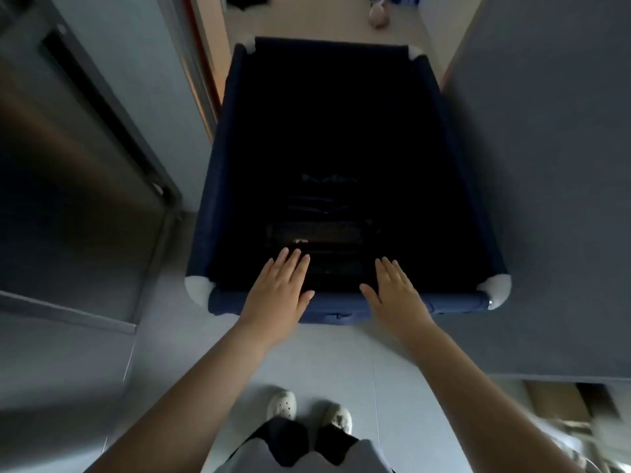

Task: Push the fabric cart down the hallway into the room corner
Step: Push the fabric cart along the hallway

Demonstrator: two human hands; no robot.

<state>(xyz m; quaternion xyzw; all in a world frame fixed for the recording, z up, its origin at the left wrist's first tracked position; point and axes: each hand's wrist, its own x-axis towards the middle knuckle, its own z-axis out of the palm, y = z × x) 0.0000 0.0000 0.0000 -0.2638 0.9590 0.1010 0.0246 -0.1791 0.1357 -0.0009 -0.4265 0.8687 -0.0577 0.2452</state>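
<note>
A dark blue fabric cart point(222, 165) with white corner joints fills the hallway ahead of me. Its inside is dark, and some dark folded items lie at the bottom. My left hand point(280, 288) lies flat over the cart's near rim, fingers spread and stretched forward. My right hand point(396, 291) rests the same way on the rim a little to the right. Neither hand curls around the rim. My two feet in white shoes stand on the floor behind the cart.
Grey walls point(546, 165) stand close on both sides of the cart. A metal-framed door point(85, 148) is on the left. Beyond the cart lies a lighter beige floor with a pale pink object point(378, 17) on it. Boxes sit at the lower right.
</note>
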